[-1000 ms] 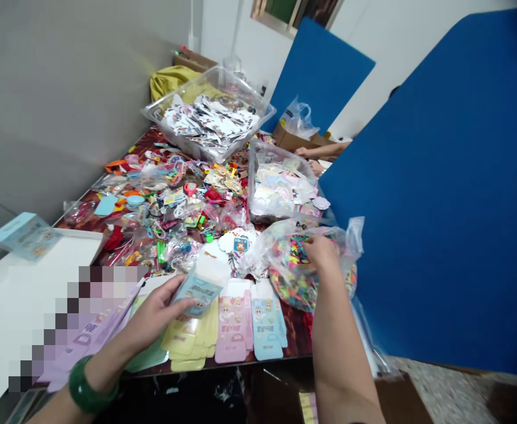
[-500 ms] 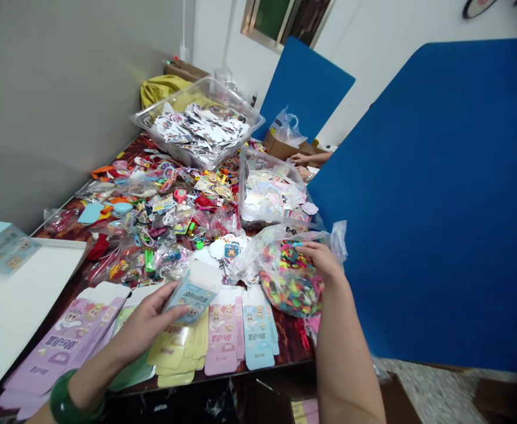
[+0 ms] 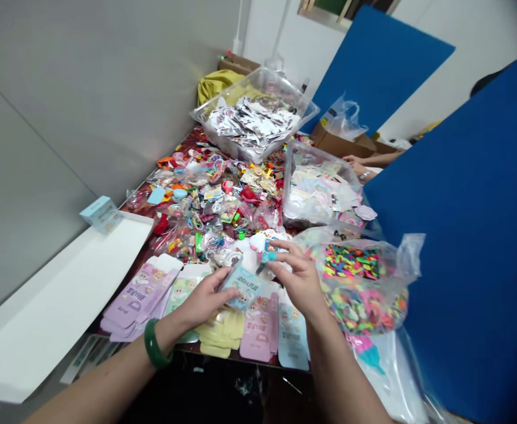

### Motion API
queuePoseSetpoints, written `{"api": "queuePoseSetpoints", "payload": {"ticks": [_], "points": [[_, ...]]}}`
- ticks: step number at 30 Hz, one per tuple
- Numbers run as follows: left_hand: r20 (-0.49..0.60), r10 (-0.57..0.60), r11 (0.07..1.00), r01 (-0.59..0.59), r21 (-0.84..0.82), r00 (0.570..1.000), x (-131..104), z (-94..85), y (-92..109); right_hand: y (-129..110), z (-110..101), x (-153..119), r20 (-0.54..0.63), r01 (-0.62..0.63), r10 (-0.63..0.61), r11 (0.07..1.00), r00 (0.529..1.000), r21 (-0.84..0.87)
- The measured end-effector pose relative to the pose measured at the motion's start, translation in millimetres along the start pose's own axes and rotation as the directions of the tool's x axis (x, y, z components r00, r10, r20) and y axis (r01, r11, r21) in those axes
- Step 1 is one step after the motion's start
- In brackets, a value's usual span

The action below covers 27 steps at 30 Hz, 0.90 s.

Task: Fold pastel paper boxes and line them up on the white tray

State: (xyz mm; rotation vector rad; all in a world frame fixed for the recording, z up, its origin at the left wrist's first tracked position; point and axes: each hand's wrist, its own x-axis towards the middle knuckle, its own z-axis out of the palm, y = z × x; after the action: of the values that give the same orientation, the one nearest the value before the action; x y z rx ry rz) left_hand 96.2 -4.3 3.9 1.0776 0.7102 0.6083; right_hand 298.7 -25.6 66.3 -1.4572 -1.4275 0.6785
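A small light blue printed carton point(image 3: 246, 285) is in my left hand point(image 3: 208, 300), fingers closed around its side; a green bangle is on that wrist. My right hand point(image 3: 297, 277) pinches a small turquoise piece point(image 3: 268, 257) just above and to the right of the carton's upper end. Its exact kind is too small to make out. To the right lies an open clear plastic bag point(image 3: 359, 309) full of tiny bright plastic pieces. Flat cartons lie below my hands: purple point(image 3: 137, 297), green, yellow point(image 3: 221, 333), pink point(image 3: 257, 330) and blue point(image 3: 292, 335).
Bagged trinkets point(image 3: 214, 194) cover the table behind. Two clear bins, one with white cut-outs point(image 3: 254, 123), one with pastel cards point(image 3: 320, 191), stand at the back. Blue panels point(image 3: 470, 247) rise at right. Another carton point(image 3: 103, 215) stands at left on a white board point(image 3: 64, 300). Another person's hands point(image 3: 364, 165) show behind.
My right hand has moved left from the bag of tiny pieces to the carton, pinching a turquoise piece. The view has swung left, so things sit further right. My left hand still holds the carton.
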Motion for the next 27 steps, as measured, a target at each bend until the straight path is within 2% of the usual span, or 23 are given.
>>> {"api": "queuePoseSetpoints", "payload": {"ticks": [2,4,8,11,15,17,20,23,27], "points": [[-0.005,-0.009,1.000,0.009,-0.018,1.000,-1.7,-4.1,0.9,-5.6,6.8,0.2,0.169,0.001,0.020,0.992,0.985,-0.125],[-0.018,-0.028,0.999,0.028,-0.027,0.999,-3.4,-8.8,1.0,-9.3,7.6,2.4,0.247,0.015,0.029,0.985,0.969,-0.174],[-0.045,-0.051,0.998,0.049,-0.042,0.998,-7.6,-16.1,-0.2,-11.1,4.8,10.3,0.195,0.041,-0.010,0.987,0.981,-0.156],[-0.036,-0.049,0.996,0.046,-0.071,0.998,-12.4,-19.0,-2.1,-3.2,7.5,20.0,0.124,0.034,-0.015,0.988,0.992,-0.150],[-0.009,-0.072,0.957,0.066,-0.284,0.997,-19.0,-20.1,-6.2,20.4,24.0,39.5,0.011,-0.031,0.036,0.951,0.999,-0.307],[-0.009,-0.076,0.946,0.069,-0.317,0.997,-21.0,-20.1,-7.5,33.1,37.8,49.7,0.044,-0.058,0.083,0.912,0.996,-0.406],[-0.016,-0.072,0.963,0.065,-0.263,0.997,-22.3,-20.5,-6.0,48.0,60.6,62.0,0.110,-0.079,0.175,0.808,0.978,-0.584],[-0.032,-0.042,0.975,0.034,-0.221,0.999,-22.6,-21.4,-2.4,57.9,78.9,69.3,0.095,-0.074,0.203,0.693,0.975,-0.717],[-0.040,-0.048,0.968,0.037,-0.249,0.998,-22.0,-23.1,-1.2,67.4,89.7,74.7,0.062,-0.069,0.189,0.616,0.980,-0.784]]}}
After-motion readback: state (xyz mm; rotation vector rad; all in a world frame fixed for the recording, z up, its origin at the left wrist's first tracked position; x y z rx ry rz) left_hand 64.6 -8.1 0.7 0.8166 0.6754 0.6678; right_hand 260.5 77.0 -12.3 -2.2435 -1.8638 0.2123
